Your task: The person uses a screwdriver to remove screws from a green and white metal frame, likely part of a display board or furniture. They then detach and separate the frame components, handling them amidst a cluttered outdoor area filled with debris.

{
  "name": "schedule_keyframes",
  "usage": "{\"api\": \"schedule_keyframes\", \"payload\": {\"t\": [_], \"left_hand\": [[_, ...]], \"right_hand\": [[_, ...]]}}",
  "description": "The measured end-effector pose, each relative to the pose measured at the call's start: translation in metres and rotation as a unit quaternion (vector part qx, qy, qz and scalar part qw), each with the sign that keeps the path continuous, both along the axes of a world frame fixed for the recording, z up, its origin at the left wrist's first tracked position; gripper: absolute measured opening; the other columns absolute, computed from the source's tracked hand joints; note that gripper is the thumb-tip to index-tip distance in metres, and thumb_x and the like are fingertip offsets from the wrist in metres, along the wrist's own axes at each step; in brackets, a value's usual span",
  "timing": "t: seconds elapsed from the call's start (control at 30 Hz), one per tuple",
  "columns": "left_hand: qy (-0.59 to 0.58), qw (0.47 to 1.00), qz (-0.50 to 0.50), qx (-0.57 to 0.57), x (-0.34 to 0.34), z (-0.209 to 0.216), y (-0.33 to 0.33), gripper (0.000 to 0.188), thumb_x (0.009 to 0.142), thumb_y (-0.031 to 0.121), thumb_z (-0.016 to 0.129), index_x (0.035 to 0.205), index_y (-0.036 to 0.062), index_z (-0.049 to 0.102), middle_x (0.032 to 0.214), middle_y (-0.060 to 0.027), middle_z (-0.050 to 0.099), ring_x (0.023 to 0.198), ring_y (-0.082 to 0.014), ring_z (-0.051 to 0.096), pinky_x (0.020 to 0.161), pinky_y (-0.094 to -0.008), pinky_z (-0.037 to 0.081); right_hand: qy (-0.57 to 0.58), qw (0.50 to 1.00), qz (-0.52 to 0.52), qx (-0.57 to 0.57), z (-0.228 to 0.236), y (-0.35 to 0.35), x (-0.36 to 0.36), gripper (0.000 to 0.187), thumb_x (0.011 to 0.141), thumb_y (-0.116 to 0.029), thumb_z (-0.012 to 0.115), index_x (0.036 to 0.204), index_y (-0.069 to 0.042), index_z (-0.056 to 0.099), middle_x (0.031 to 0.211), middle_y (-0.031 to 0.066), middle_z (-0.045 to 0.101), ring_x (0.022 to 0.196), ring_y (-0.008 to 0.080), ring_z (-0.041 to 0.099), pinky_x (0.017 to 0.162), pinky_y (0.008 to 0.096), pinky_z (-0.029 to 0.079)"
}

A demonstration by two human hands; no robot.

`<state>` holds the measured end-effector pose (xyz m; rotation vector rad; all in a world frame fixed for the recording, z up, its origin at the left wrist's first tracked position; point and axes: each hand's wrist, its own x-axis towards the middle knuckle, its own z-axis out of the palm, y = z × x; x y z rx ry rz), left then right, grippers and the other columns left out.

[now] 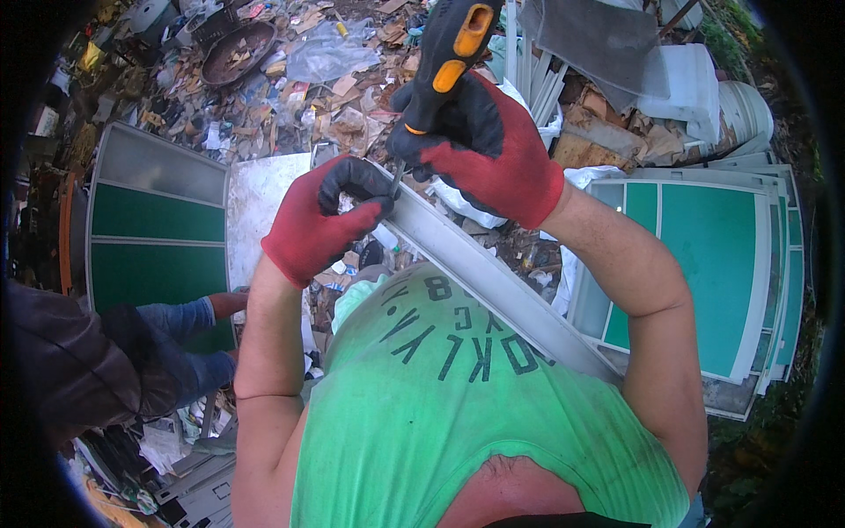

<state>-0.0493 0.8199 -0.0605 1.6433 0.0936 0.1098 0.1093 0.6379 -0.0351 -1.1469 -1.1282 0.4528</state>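
My right hand (493, 145), in a red and black glove, is wrapped round the black and orange handle of a screwdriver (447, 66). The handle points up and away from me, and its thin metal shaft reaches down to the far end of a long pale metal profile (493, 264). That end is pinched in my left hand (330, 211), gloved the same way, with its thumb and forefinger close beside the shaft. The profile slants across my front, its near end down at the right by my right arm. The screwdriver's tip is hard to make out.
Framed green panels (704, 264) are stacked at my right. Another green panel (158, 255) stands at the left, near a person in jeans (176, 339). Scattered paper and plastic litter (326, 62) covers the ground ahead. White plastic containers (682, 92) lie at the far right.
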Motion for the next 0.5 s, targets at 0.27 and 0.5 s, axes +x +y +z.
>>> {"api": "schedule_keyframes", "payload": {"t": [0.27,0.5], "left_hand": [[-0.036,0.996,0.038,0.067,0.002,-0.005,-0.003,0.017,0.086,0.001,0.071,0.102,-0.0002,0.067,0.099,-0.0043,0.068,0.091,-0.0111,0.063,0.083,-0.0278,0.051],[-0.037,0.994,0.085,-0.063,-0.005,-0.011,-0.003,0.020,0.091,0.003,0.065,0.110,-0.0031,0.062,0.104,-0.0088,0.068,0.096,-0.0137,0.063,0.086,-0.0298,0.051]], "right_hand": [[-0.020,0.999,-0.034,-0.021,0.004,-0.003,0.001,0.043,0.091,-0.001,0.068,0.130,-0.001,0.050,0.117,0.0088,0.066,0.106,0.0152,0.066,0.094,0.0326,0.054],[0.063,0.997,-0.011,-0.033,-0.006,0.000,0.002,0.042,0.090,-0.005,0.072,0.127,-0.002,0.051,0.108,0.0069,0.069,0.097,0.0131,0.068,0.088,0.0307,0.055]]}}
